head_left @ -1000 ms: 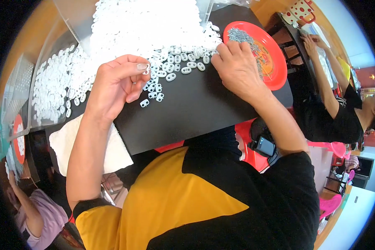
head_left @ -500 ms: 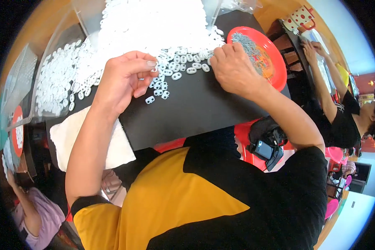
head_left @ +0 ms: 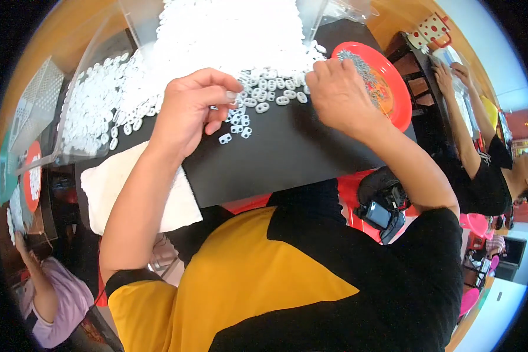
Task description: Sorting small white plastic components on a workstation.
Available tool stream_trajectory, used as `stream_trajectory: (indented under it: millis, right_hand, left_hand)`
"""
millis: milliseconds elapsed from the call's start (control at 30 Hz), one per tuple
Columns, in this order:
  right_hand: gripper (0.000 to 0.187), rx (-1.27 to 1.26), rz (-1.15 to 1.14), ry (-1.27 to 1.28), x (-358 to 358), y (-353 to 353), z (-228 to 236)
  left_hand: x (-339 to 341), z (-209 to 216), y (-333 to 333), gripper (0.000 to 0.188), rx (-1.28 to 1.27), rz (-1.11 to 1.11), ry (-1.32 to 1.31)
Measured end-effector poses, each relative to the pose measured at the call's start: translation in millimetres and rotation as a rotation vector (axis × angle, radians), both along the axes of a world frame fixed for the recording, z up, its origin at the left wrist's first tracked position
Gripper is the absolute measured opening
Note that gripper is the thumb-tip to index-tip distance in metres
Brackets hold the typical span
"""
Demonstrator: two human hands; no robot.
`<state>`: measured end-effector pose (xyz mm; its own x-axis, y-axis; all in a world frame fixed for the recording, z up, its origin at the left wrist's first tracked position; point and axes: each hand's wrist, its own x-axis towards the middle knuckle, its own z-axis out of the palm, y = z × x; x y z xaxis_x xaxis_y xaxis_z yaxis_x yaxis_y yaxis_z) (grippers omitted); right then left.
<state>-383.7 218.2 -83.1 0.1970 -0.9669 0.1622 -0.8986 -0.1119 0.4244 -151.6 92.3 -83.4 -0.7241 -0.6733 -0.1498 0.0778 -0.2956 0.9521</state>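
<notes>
My left hand (head_left: 193,108) is raised over the dark table, thumb and forefinger pinched on a small white plastic piece that barely shows. Just beyond and below those fingers lie several small two-holed pieces (head_left: 225,139) in a loose cluster. My right hand (head_left: 341,97) is at the near-left rim of a red plate (head_left: 403,105), back of the hand upward and fingers bent down; its fingertips are hidden, so what they hold does not show. In the plate lies a heap of thin grey metal parts (head_left: 361,67), perhaps springs. White oval two-holed pieces (head_left: 262,107) are scattered between my hands.
A large bright heap of white pieces (head_left: 229,35) spills from a clear plastic bin (head_left: 136,26) at the back. A white cloth (head_left: 114,182) lies under my left forearm. Co-workers sit at left and right; a dotted mug (head_left: 429,30) stands at the far right.
The whole view has shifted slightly, moving everything a little to the right in the picture. My left hand keeps its pinch, and my right hand remains by the red plate with fingers bent.
</notes>
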Motion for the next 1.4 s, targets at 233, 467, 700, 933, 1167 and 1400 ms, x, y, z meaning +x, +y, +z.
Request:
stream_trajectory:
  millis: [233, 467, 700, 933, 1167, 1400]
  right_hand:
    - [0.015, -0.185, 0.005, -0.130, -22.8, 2.2, 3.4]
    - [0.013, -0.140, 0.107, -0.123, -14.0, 17.9, -6.7]
    - [0.008, -0.082, 0.128, -0.044, -3.5, 13.9, -9.6]
    - [0.008, 0.002, 0.093, 0.041, 0.7, 7.1, -11.3]
    - [0.012, -0.004, 0.012, 0.046, 4.7, 8.3, -11.5]
    - [0.015, -0.169, 0.039, -0.158, 21.4, -7.8, 5.4]
  left_hand:
    - [0.0, -1.2, 0.4, 0.012, -0.053, 0.013, -0.064]
    - [1.0, -1.2, 1.4, 0.013, -0.091, -0.026, -0.103]
    - [0.4, 2.0, 1.3, 0.014, -0.066, -0.002, -0.104]
    - [4.0, 1.9, -1.8, 0.018, 0.071, -0.025, -0.049]
    - [4.2, -4.5, -4.6, 0.019, 0.077, -0.071, -0.010]
    - [2.1, -4.2, -1.8, 0.016, 0.091, -0.039, -0.014]
